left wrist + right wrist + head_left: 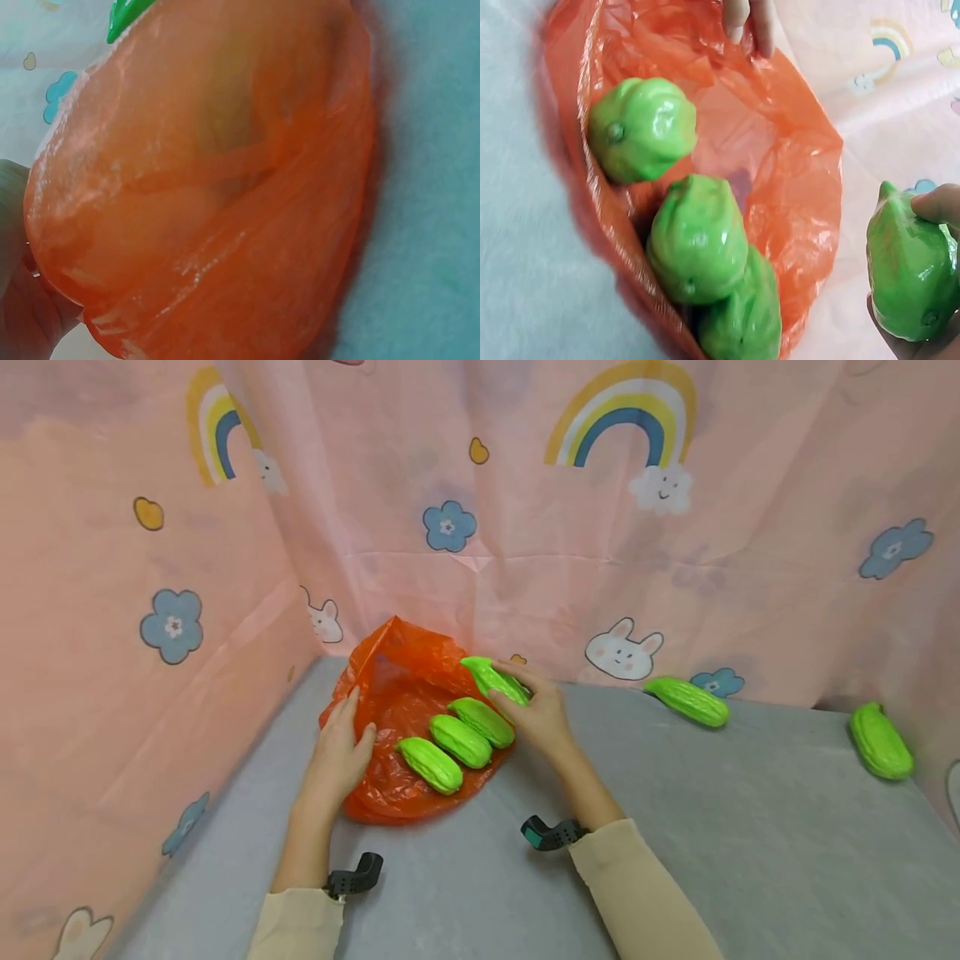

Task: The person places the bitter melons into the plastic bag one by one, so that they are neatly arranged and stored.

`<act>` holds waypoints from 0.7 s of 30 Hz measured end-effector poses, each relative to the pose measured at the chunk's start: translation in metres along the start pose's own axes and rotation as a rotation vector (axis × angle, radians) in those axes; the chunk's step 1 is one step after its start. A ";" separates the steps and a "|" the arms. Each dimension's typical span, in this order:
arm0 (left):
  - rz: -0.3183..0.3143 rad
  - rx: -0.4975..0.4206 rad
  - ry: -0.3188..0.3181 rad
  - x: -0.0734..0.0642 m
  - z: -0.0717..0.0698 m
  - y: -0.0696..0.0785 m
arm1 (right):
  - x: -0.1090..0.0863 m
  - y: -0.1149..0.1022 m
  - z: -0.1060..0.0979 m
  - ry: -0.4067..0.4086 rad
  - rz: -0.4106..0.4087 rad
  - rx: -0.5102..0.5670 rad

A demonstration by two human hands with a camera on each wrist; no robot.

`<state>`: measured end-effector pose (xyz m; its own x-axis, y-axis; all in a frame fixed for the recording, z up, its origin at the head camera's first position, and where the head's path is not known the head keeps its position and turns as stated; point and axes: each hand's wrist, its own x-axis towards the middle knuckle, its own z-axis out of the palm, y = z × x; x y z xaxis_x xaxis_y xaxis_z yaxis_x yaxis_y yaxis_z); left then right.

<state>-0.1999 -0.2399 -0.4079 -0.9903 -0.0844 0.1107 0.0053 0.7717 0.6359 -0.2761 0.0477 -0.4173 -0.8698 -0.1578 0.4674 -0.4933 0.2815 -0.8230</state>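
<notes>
An orange plastic bag (390, 697) lies with its mouth spread wide on the grey surface. Three green bitter melons sit in its mouth: a front one (430, 765), a middle one (461, 741) and a back one (482, 721). My right hand (536, 706) grips another bitter melon (911, 262) between thumb and fingers, above the bag's right edge. At the bag's left side, my left hand (341, 752) rests against the film, thumb apart from the extended fingers. Two of its fingertips (737, 19) show over the bag's inside in the right wrist view. The film covers much of the left wrist view.
Farther right on the grey surface (720, 827) lie two more bitter melons, one by the back wall (687, 701) and one near the right wall (881, 742). Pink printed cloth (525, 602) hangs round the back and sides. Each wrist wears a black strap device (551, 833).
</notes>
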 end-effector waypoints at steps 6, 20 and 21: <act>0.019 -0.007 0.027 0.001 -0.002 -0.001 | 0.007 -0.005 0.010 -0.019 0.016 0.034; 0.004 -0.035 0.049 0.001 -0.003 -0.003 | -0.004 0.009 0.022 -0.010 0.015 -0.021; 0.002 -0.033 0.052 0.001 -0.005 -0.004 | -0.003 0.009 0.024 -0.015 0.009 -0.027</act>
<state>-0.2002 -0.2457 -0.4065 -0.9817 -0.1158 0.1509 0.0130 0.7507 0.6605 -0.2776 0.0283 -0.4341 -0.8742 -0.1688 0.4553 -0.4856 0.3079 -0.8182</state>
